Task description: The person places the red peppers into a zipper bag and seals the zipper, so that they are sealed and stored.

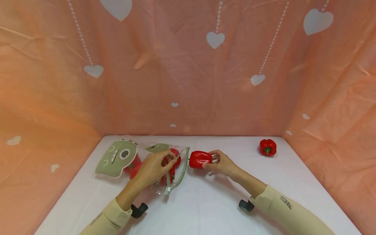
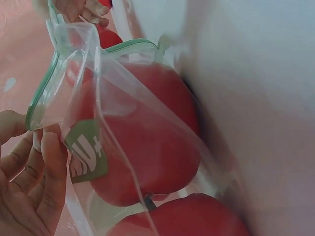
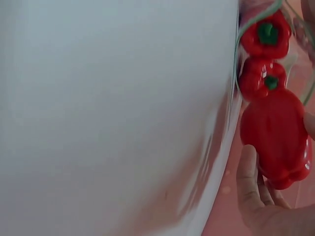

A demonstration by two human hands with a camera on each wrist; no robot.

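Right hand (image 1: pixel 222 165) grips red pepper (image 1: pixel 199 160) — left hand (image 1: pixel 153 167) pinches monster-print bag (image 1: pixel 113 163) — sleeve print (image 1: pixel 286 202) unreadable.

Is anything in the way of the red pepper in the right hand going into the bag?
Nothing visible lies between the red pepper and the bag's open mouth, though two peppers just inside might crowd it.

A bag (image 1: pixel 116 161) with peppers (image 3: pixel 268 37) inside lies left on the table (image 1: pixel 220 209), another pepper (image 1: pixel 267 148) back right
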